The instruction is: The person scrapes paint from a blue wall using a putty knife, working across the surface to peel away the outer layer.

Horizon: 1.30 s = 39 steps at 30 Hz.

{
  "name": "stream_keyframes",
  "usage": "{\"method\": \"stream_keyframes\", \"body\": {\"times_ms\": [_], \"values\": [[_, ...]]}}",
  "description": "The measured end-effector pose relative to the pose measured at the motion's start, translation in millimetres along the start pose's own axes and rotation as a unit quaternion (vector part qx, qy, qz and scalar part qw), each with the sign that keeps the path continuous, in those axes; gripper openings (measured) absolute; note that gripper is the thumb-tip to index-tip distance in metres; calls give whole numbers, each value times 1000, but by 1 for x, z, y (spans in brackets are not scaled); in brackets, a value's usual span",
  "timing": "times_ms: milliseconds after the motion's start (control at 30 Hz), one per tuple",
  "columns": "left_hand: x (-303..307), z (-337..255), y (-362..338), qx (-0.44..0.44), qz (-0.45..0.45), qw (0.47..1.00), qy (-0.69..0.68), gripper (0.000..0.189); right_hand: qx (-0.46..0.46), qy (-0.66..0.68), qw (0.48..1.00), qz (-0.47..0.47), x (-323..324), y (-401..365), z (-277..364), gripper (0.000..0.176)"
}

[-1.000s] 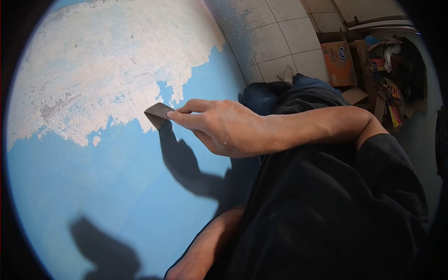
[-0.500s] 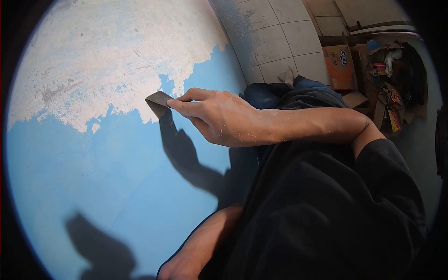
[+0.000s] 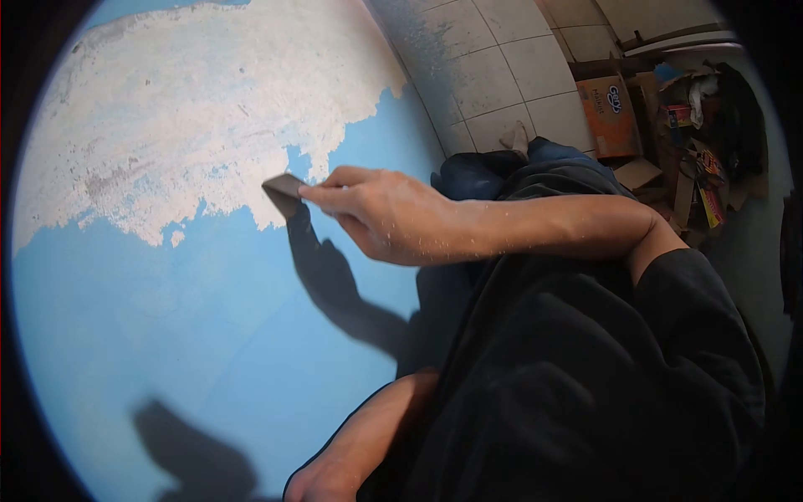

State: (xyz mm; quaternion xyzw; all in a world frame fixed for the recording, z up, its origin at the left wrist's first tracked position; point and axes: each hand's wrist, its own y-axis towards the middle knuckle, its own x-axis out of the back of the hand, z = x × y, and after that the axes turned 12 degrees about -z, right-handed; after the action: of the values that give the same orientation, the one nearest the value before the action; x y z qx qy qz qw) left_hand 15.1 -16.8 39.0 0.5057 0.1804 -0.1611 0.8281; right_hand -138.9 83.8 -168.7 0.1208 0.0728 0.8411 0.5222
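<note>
My right hand [image 3: 381, 213] is closed around a scraper with a flat metal blade [image 3: 282, 187]; its handle is hidden in my fingers. The blade's edge lies at the wall, by the ragged border between blue paint [image 3: 209, 318] and a pale scraped patch [image 3: 201, 109]. Pale flecks dot the back of my hand and forearm. At the bottom edge, my left hand [image 3: 322, 484] is only partly in view, beside the blue wall, and its fingers are out of frame.
Tiled floor [image 3: 493, 75] runs along the wall's foot, with blue flakes [image 3: 418, 42] scattered on it. An orange cardboard box [image 3: 609, 119] stands at the upper right, beside a pile of cartons and wrappers [image 3: 707, 184]. My dark shirt [image 3: 585, 376] fills the lower right.
The scraper blade has tilted a little and sits slightly lower in view, with my right hand still gripping it. The view has shifted slightly, showing more blue along the wall's top edge.
</note>
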Motion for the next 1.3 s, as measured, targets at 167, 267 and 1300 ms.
{"method": "stream_keyframes", "body": {"times_ms": [167, 267, 1300], "values": [[0, -1, -3, -7, -3, 1000, 8, 34, -22, -18, 999, 23, 4, 17, -9, 34], [2, 2, 0, -7, 12, 1000, 11, 35, -45, 19, 998, 24, 7, 2, 6, 33], [2, 5, 3, -28, 53, 998, 19, 35, -56, -27, 996, 60, 10, 21, -13, 32]]}}
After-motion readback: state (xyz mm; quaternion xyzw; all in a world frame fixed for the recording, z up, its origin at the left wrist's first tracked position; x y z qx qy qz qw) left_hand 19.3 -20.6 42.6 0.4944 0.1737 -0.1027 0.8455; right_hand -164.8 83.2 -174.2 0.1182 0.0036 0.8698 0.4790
